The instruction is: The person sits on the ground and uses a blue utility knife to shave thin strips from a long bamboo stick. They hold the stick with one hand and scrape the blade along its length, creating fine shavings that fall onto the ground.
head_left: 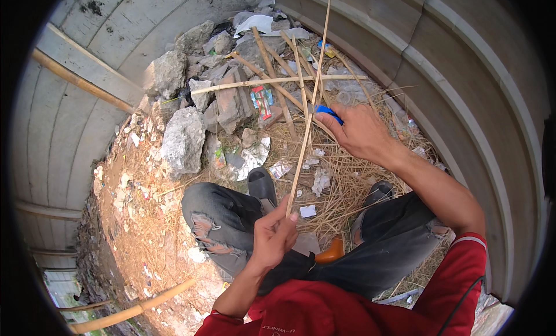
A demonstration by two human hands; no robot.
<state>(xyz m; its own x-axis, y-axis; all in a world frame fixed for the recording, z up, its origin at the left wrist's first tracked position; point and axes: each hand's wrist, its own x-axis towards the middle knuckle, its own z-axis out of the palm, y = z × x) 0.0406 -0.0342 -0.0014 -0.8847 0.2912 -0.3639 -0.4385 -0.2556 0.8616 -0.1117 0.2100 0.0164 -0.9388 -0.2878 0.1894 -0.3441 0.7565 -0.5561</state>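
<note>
My left hand [274,239] is closed around the lower end of a long, thin bamboo strip [300,165], which runs up and away past the top of the view. Farther along it, my right hand [366,133] grips a blue-handled cutter [330,114]. The cutter's tip meets the strip, with my right thumb beside it; most of the handle is hidden in my fingers. Beyond lies another pale bamboo strip [260,82], roughly crosswise, among several bamboo pieces [272,67] on the rubble.
Pale shavings [341,197] cover the ground between my dark sandals. Grey rocks [184,140] are piled ahead, with paper litter [253,159] nearby. An orange curved object [330,252] lies by my leg. A corrugated wall [463,93] curves along the right; a panelled wall [145,35] stands left.
</note>
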